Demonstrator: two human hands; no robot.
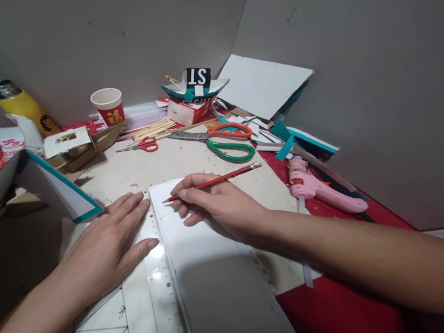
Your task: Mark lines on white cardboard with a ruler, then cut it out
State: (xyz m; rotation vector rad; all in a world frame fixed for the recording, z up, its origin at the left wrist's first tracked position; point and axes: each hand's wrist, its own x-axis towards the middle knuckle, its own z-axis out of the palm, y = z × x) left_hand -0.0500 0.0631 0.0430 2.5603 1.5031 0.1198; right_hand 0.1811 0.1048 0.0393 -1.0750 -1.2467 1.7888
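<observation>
My right hand (214,200) grips a red pencil (216,181) between thumb and fingers, its tip pointing left above a white board (199,241). A few faint lines show near the board's far end. My left hand (112,237) lies flat with spread fingers, its fingertips and thumb on a clear ruler (165,290). The ruler runs along the board's left edge. Partly beneath my left forearm is a paper sheet (139,316) with drawn triangles and handwritten marks. Whether the pencil tip touches the board I cannot tell.
Beyond my hands lie small scissors (146,144) and large scissors (229,143) with orange and green handles. At right is a pink glue gun (324,188). A red paper cup (109,106), a yellow bottle (23,106) and cardboard scraps (74,148) stand toward the wall.
</observation>
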